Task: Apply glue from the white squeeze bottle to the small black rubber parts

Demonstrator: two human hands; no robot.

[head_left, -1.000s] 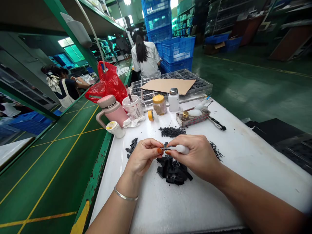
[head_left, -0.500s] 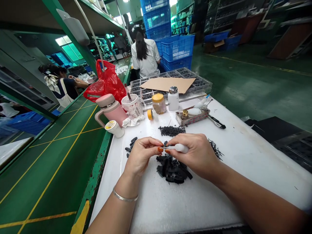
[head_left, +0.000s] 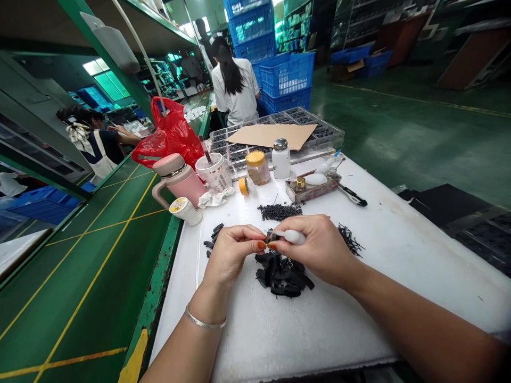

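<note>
My left hand (head_left: 231, 254) is pinched shut on a small black part (head_left: 271, 235) held above the white table (head_left: 359, 319). My right hand (head_left: 315, 247) is closed around a white-handled tool (head_left: 293, 236) whose tip meets that part. Right below both hands lies a heap of black rubber pieces (head_left: 283, 274). A few more black pieces (head_left: 213, 236) lie to the left of my left hand. A pile of tiny black bits (head_left: 278, 211) sits just beyond the hands, and thin black trimmings (head_left: 350, 240) lie to the right.
At the table's back stand a pink mug (head_left: 179, 181), a white cup (head_left: 213, 171), a small white bottle (head_left: 184, 210), a yellow-lidded jar (head_left: 257, 167), a white bottle (head_left: 281, 158), a small tray of tools (head_left: 315, 186) and a red bag (head_left: 171, 138). Cardboard (head_left: 271, 135) covers clear part trays. A green conveyor (head_left: 80, 266) runs left; other people work behind.
Both hands stay together over the heap. The black part now shows more plainly between the fingertips at the tool's tip. The view has shifted slightly.
</note>
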